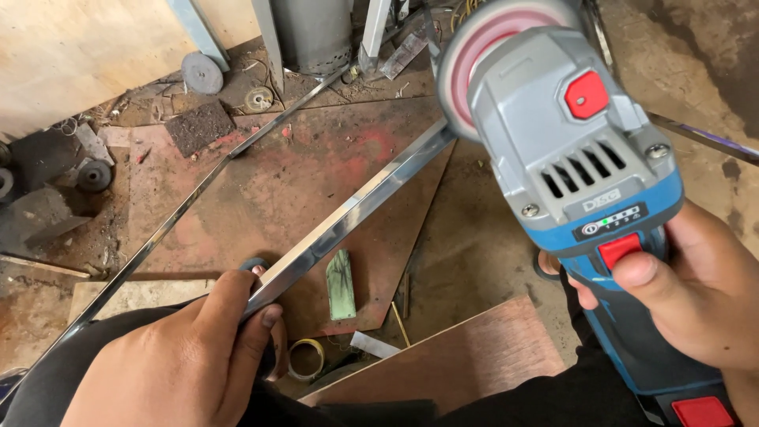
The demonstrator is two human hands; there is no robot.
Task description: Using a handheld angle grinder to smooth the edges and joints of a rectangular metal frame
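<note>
The floor (490,261) is dirty and brown. A rusty metal sheet (316,174) lies flat on it. A green block (341,285) lies on the sheet. A plywood board (458,360) lies near it. A tape roll (306,360) lies beside the board. 1 grey disc (202,73) lies at the far side.

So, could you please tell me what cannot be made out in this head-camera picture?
- Where the grinder's disc meets the polished metal bar: the grey grinder head hides it.
- The bar's near end: covered by the left hand.
- The grinder's lower handle: wrapped by the right hand and cut off by the bottom edge.
- Whether the disc spins: cannot tell.
- Small litter on the floor: too small to identify.
</note>
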